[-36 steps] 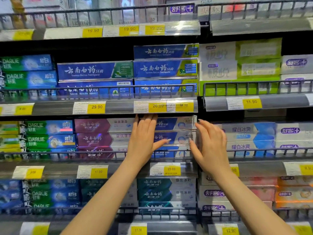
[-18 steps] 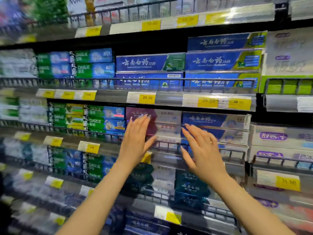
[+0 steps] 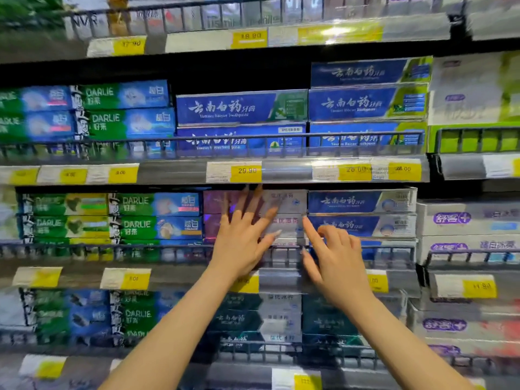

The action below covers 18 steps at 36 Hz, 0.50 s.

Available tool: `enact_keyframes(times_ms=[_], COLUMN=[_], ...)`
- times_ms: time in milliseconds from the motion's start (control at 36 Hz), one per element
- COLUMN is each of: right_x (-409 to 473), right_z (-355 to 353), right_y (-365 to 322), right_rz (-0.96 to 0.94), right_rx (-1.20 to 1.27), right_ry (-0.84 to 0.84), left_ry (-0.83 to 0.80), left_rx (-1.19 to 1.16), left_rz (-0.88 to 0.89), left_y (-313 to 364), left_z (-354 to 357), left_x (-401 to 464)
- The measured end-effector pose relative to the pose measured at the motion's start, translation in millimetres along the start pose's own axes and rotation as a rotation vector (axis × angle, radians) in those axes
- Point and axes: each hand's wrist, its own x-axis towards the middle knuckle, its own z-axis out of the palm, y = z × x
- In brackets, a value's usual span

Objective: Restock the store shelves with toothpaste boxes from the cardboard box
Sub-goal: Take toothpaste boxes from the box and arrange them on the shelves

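Note:
Both of my hands are raised to the middle shelf. My left hand (image 3: 243, 235) lies flat with spread fingers against the stack of purple-and-grey toothpaste boxes (image 3: 284, 218). My right hand (image 3: 334, 254) is just right of it, index finger stretched to the seam between the purple stack and the blue-and-grey toothpaste boxes (image 3: 363, 202), other fingers curled. Neither hand holds a box. The cardboard box is out of view.
A wire rail (image 3: 112, 250) fronts each shelf, with yellow price tags (image 3: 246, 171) below. Green Darlie boxes (image 3: 157, 212) fill the left, dark blue boxes (image 3: 242, 108) the shelf above, white-and-purple boxes (image 3: 464, 218) the right. Teal boxes (image 3: 253, 319) sit on the shelf below.
My view has swung left, so the shelves slid right. Both hands shifted from the blue-and-grey stack to the purple stack, and my right hand's fingers curled with the index finger out.

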Motion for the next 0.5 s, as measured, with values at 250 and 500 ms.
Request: enact_keyframes(times_ms=[250, 500], right_x=[1, 4], right_z=[-2, -4], right_y=[-4, -10], right_rz=[0.061, 0.085], right_rx=[0.084, 0.093], right_ry=[0.054, 0.022], left_ry=[0.097, -0.151], left_rx=[-0.118, -0.088], left_rz=[-0.068, -0.160], left_y=[-3, -5], left_z=[-10, -33], left_x=[4, 34])
